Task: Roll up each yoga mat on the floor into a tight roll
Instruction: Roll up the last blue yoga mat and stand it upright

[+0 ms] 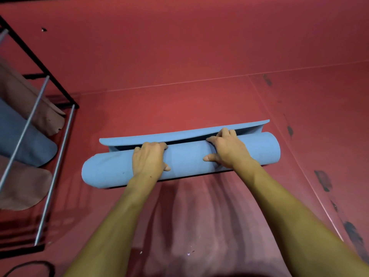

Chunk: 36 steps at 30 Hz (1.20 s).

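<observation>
Hands pressed down on a blue yoga mat (185, 158) that lay almost fully rolled across the middle of the frame, on the red floor (179, 56). The roll ran from lower left to upper right, its left end rounded and its right end cut off square. Beyond the roll, toward the top of the frame, a short loose flap (179, 133) of the same mat was left unrolled, its far edge curled slightly upward.

The left hand (148, 159) sat on the left-centre part of the roll, fingers curled over the far side into the seam between roll and flap, thumb spread out on the near face. The right hand (225, 149) gripped the right-centre part the same way, fingers hooked over the top into the seam, thumb pointing left across the mat. Both forearms reached in from the bottom edge.

At the left edge of the frame stood a black metal rack (50, 84) with grey crossbars. Rolled mats lay in it: a brown one (30, 100) uppermost, a blue one (34, 144) below it, and another brown one (22, 188) lower still. A dark cable (30, 264) looped in the lower left corner. Dark scuffs (322, 179) marked the floor along the right side.
</observation>
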### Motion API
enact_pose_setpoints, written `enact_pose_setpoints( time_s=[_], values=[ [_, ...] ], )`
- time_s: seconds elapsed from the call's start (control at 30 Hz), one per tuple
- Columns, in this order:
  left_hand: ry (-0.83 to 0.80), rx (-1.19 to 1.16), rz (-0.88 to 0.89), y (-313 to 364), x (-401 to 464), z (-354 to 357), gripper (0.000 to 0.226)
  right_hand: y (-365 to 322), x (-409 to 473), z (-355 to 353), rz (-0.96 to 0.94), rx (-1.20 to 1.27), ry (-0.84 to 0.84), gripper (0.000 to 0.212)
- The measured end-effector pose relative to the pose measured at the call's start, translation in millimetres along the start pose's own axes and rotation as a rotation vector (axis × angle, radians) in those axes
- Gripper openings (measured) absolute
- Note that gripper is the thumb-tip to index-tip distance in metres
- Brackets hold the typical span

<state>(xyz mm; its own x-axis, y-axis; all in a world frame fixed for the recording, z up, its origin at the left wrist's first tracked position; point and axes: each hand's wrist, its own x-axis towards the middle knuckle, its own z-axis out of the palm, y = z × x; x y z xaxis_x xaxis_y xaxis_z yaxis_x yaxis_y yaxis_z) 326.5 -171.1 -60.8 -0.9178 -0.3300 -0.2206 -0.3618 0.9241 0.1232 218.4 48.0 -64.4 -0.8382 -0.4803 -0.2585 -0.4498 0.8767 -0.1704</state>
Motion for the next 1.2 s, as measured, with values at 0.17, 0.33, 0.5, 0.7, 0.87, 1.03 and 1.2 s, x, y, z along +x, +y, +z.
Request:
enact_pose_setpoints(
  time_s=[0.17, 0.33, 0.5, 0.7, 0.87, 1.03, 1.2],
  values=[
    [-0.001, -0.027, -0.007, 4, 2, -5, 0.071, -3, -3, 6, 0.003, 0.027, 0.088, 0.061],
    [-0.006, 0.055, 0.029, 0, 4, -2, 0.056, -4, -9, 20, -0.044, 0.002, 0.222, 0.055],
    [-0.09, 0.097, -0.052, 0, 8, 20, 0.127, -9, -5, 33, -0.063, -0.167, 0.156, 0.114],
    [0.208, 0.181, 0.024, -13, 10, 41, 0.118, -14, 7, 36, -0.04, -0.338, 0.209, 0.108],
    [-0.207, 0.176, 0.072, -14, 26, -6, 0.113, -2, 10, 4, -0.103, -0.29, -0.071, 0.114],
    [-0.422, 0.036, 0.08, -21, 12, -12, 0.109, 7, -1, -1, -0.116, -0.092, -0.244, 0.11],
    [-0.185, -0.161, -0.009, -28, 9, -2, 0.101, 9, 0, 3, -0.091, -0.119, -0.109, 0.102]
  ],
)
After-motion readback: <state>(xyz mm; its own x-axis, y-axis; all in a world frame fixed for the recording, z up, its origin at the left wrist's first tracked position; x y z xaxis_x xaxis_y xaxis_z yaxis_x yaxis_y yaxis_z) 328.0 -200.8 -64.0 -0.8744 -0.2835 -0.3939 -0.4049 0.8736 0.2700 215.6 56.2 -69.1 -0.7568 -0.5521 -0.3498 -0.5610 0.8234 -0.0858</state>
